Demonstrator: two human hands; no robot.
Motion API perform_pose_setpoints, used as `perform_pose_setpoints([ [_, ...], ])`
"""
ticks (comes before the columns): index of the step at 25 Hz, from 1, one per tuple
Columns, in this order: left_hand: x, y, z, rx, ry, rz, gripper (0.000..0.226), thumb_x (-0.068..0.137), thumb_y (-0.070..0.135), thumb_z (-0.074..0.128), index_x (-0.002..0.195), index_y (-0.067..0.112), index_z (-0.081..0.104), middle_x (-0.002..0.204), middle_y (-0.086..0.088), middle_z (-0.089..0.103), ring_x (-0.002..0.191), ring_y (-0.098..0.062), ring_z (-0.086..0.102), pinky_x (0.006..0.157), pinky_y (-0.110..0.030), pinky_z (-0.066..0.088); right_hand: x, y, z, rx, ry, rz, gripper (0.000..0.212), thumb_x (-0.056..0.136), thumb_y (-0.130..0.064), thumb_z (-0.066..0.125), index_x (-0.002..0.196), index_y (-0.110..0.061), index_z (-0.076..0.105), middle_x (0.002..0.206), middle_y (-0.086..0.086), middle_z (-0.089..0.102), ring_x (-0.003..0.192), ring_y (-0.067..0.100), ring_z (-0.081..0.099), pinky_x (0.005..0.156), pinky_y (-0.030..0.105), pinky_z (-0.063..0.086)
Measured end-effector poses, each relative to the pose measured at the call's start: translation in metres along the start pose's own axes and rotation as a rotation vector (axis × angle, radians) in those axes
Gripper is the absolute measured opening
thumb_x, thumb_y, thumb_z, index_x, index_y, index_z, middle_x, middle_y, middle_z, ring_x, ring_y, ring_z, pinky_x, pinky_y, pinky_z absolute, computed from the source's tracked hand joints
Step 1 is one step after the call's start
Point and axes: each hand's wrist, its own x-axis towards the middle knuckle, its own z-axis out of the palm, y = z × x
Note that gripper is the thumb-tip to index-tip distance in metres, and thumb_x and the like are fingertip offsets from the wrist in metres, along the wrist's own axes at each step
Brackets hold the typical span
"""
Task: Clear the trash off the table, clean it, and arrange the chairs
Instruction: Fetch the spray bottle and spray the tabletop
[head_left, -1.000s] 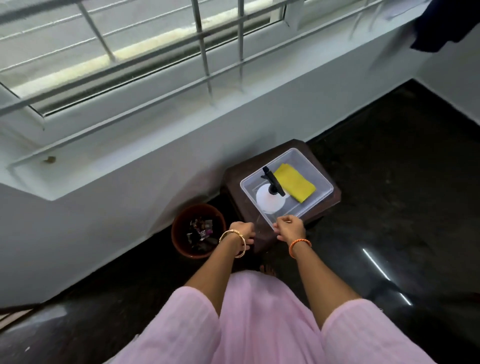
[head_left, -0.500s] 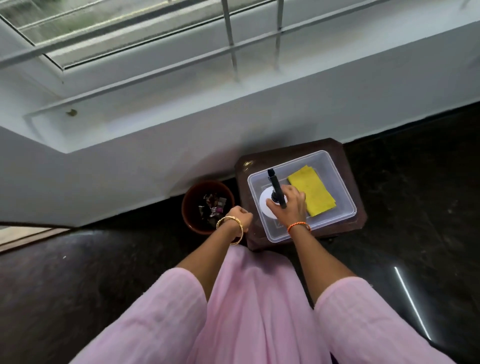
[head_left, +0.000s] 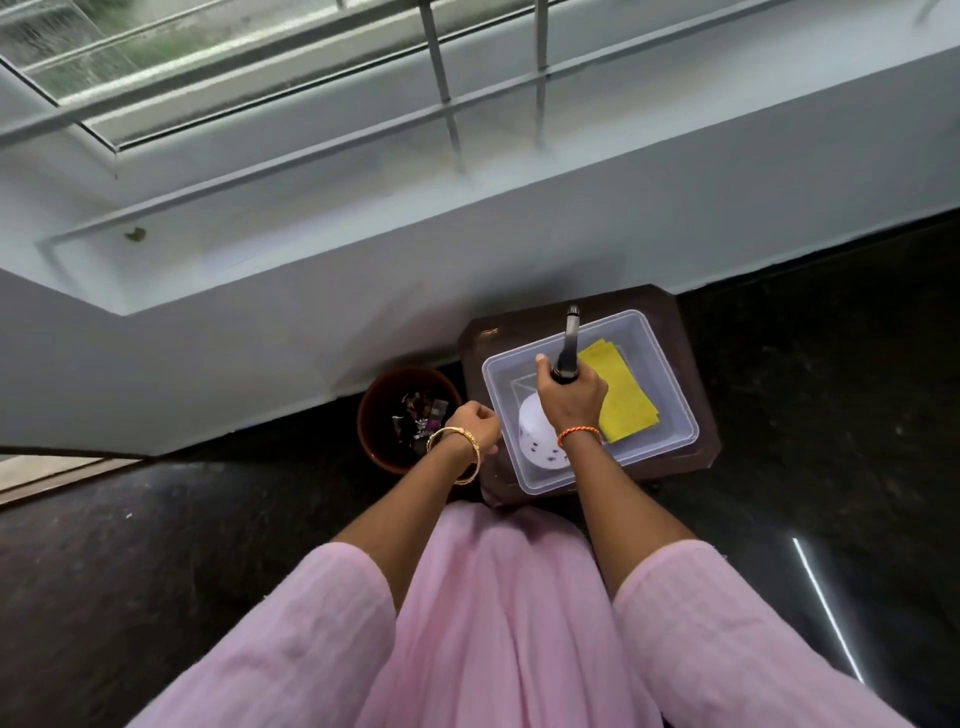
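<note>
Your right hand (head_left: 571, 402) is wrapped around the neck of the spray bottle (head_left: 540, 436), at the near-left corner of the clear tub (head_left: 670, 415). Rigid plastic, probably liquid-heavy low down; lift by the neck, upright. Left hand (head_left: 475, 423) fisted, seemingly empty, beside the tub.

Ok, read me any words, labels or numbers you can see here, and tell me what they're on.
No text can be read.
Spray bottle: small dark marks on its white body, too blurred to read.
Wrappers in the brown bin: print too small to read.
</note>
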Motion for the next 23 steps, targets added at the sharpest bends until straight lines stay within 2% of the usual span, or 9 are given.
perform_pose_setpoints([
  [2, -0.006, 0.004, 0.002, -0.057, 0.012, 0.019, 0.017, 0.092, 0.013, 0.045, 0.076, 0.016, 0.046, 0.092, -0.010, 0.059, 0.057, -0.012, 0.050, 0.028, -0.010, 0.035, -0.002, -0.010, -0.020, 0.142, 0.071, 0.137, 0.022, 0.080, -0.025, 0.070, 0.076, -0.005, 0.060, 0.080, 0.012, 0.065, 0.076, 0.025, 0.060, 0.071, 0.029, 0.046],
  [4, -0.014, 0.008, 0.007, -0.069, 0.015, 0.051, 0.022, 0.092, 0.010, 0.044, 0.071, 0.016, 0.045, 0.090, -0.012, 0.060, 0.055, -0.014, 0.050, 0.032, -0.016, 0.040, -0.011, -0.017, -0.044, 0.321, 0.129, 0.275, 0.016, 0.081, -0.020, 0.065, 0.075, -0.006, 0.062, 0.075, 0.008, 0.066, 0.073, 0.022, 0.066, 0.068, 0.032, 0.056],
  [6, -0.024, 0.010, 0.016, -0.006, -0.002, 0.117, 0.022, 0.090, 0.009, 0.045, 0.070, 0.014, 0.050, 0.091, -0.014, 0.064, 0.057, -0.020, 0.056, 0.046, -0.024, 0.046, -0.029, -0.020, -0.068, 0.446, 0.206, 0.348, 0.016, 0.083, -0.020, 0.061, 0.069, -0.013, 0.059, 0.070, 0.003, 0.064, 0.057, 0.015, 0.068, 0.057, 0.029, 0.058],
  [9, -0.038, 0.005, 0.035, 0.086, -0.017, 0.255, 0.018, 0.087, 0.010, 0.049, 0.086, 0.004, 0.065, 0.101, -0.020, 0.070, 0.090, -0.036, 0.067, 0.081, -0.043, 0.056, -0.065, -0.019, -0.094, 0.614, 0.317, 0.395, 0.013, 0.082, -0.019, 0.059, 0.090, -0.009, 0.056, 0.083, 0.007, 0.064, 0.059, 0.027, 0.069, 0.050, 0.031, 0.057],
  [12, -0.066, -0.015, 0.054, 0.238, -0.016, 0.503, 0.020, 0.086, 0.008, 0.051, 0.093, 0.002, 0.068, 0.101, -0.022, 0.070, 0.098, -0.037, 0.065, 0.088, -0.039, 0.051, -0.122, 0.001, -0.113, 0.522, 0.460, 0.349, 0.028, 0.078, -0.021, 0.060, 0.101, -0.017, 0.044, 0.081, 0.001, 0.062, 0.065, 0.027, 0.071, 0.048, 0.029, 0.056],
  [15, -0.096, -0.050, 0.065, 0.394, -0.125, 0.676, 0.021, 0.086, 0.008, 0.051, 0.097, 0.004, 0.068, 0.105, -0.021, 0.069, 0.103, -0.036, 0.062, 0.087, -0.036, 0.046, -0.185, 0.036, -0.120, 0.406, 0.567, 0.359, 0.035, 0.075, -0.023, 0.057, 0.110, -0.016, 0.053, 0.092, 0.009, 0.065, 0.081, 0.026, 0.067, 0.072, 0.043, 0.060],
  [17, -0.113, -0.076, 0.070, 0.447, -0.203, 0.720, 0.023, 0.085, 0.007, 0.049, 0.098, 0.007, 0.069, 0.107, -0.018, 0.069, 0.104, -0.035, 0.061, 0.089, -0.034, 0.047, -0.235, 0.062, -0.122, 0.376, 0.729, 0.408, 0.037, 0.079, -0.019, 0.056, 0.116, -0.013, 0.060, 0.092, 0.006, 0.062, 0.082, 0.019, 0.060, 0.084, 0.036, 0.056],
  [19, -0.130, -0.104, 0.076, 0.462, -0.297, 0.705, 0.025, 0.085, 0.007, 0.047, 0.096, 0.010, 0.068, 0.107, -0.017, 0.069, 0.102, -0.035, 0.064, 0.093, -0.037, 0.050, -0.288, 0.084, -0.121, 0.341, 0.895, 0.436, 0.032, 0.082, -0.014, 0.057, 0.114, -0.012, 0.062, 0.091, 0.003, 0.063, 0.080, 0.015, 0.059, 0.078, 0.022, 0.049],
  [23, -0.169, -0.156, 0.100, 0.617, -0.510, 0.703, 0.021, 0.086, 0.010, 0.048, 0.092, 0.012, 0.067, 0.104, -0.016, 0.070, 0.098, -0.035, 0.066, 0.092, -0.043, 0.053, -0.376, 0.114, -0.127, 0.350, 1.134, 0.482, 0.017, 0.081, -0.007, 0.058, 0.093, -0.015, 0.067, 0.072, -0.003, 0.059, 0.057, 0.002, 0.053, 0.062, 0.014, 0.039],
])
